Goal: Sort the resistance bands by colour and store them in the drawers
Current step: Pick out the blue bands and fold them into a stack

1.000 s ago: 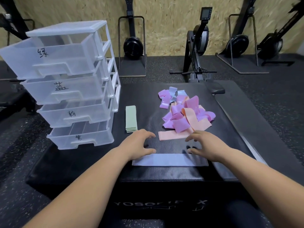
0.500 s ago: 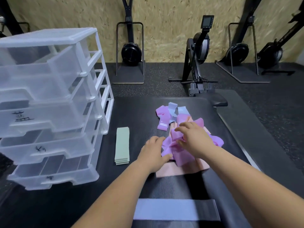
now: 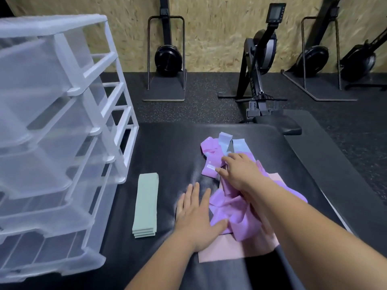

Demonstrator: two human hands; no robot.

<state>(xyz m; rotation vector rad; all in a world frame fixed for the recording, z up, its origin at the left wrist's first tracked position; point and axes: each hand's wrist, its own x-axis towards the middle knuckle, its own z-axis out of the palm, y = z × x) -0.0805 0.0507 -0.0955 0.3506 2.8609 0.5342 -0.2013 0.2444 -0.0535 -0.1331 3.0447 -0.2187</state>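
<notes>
A tangled heap of purple bands (image 3: pixel 230 214) lies on the black padded box (image 3: pixel 171 155), over a flat pink band (image 3: pixel 226 250). Two light blue bands (image 3: pixel 238 145) and more purple bands (image 3: pixel 210 151) lie at the heap's far end. My right hand (image 3: pixel 240 170) reaches over the heap, fingers spread, fingertips at the blue bands. My left hand (image 3: pixel 196 214) rests flat beside the heap, thumb on the purple. A neat stack of green bands (image 3: pixel 146 206) lies to the left. The clear plastic drawer unit (image 3: pixel 62 143) stands at the left, its drawers pulled out.
Rowing machines (image 3: pixel 259 65) and black stands (image 3: pixel 166 59) stand on the dark rubber floor along the chipboard wall. A black seat pad (image 3: pixel 280 124) sits just past the box's far right corner. The box's right edge drops to a lower mat.
My view has moved in closer and the flat blue band near me has left the frame. My right hand has reached farther, from the purple heap to the blue bands. The left hand stays beside the heap.
</notes>
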